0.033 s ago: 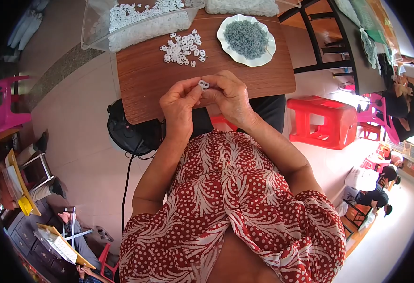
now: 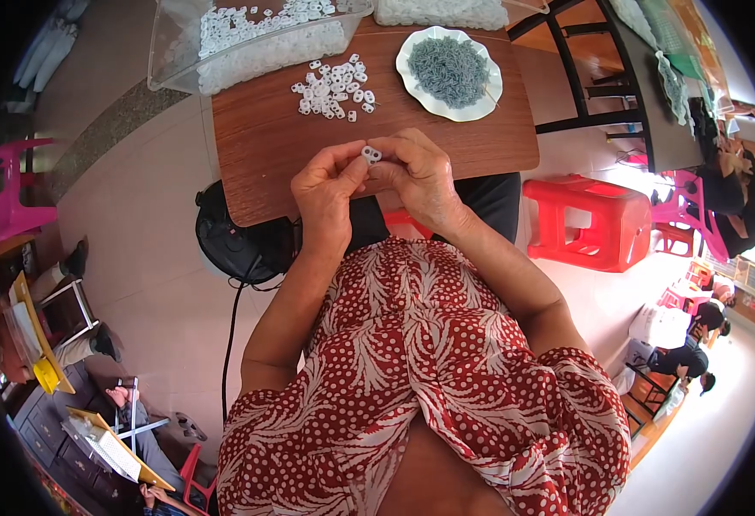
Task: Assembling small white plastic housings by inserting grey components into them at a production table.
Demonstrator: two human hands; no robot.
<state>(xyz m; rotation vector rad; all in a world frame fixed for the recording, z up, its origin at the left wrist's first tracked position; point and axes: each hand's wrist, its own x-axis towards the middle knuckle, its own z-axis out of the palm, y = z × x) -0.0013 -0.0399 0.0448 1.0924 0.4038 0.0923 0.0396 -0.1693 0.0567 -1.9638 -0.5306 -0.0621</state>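
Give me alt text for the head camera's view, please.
A person's left hand and right hand together hold a small white two-holed piece above a brown table. Farther back lie a pile of similar pieces and, to its right, a scalloped white plate heaped with grey bits.

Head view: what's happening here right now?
A person's left hand and right hand hold a small white piece with two holes between their fingertips. Beyond the hands, similar loose pieces lie in a pile on the brown table. Right of that pile, a white plate holds small grey bits.
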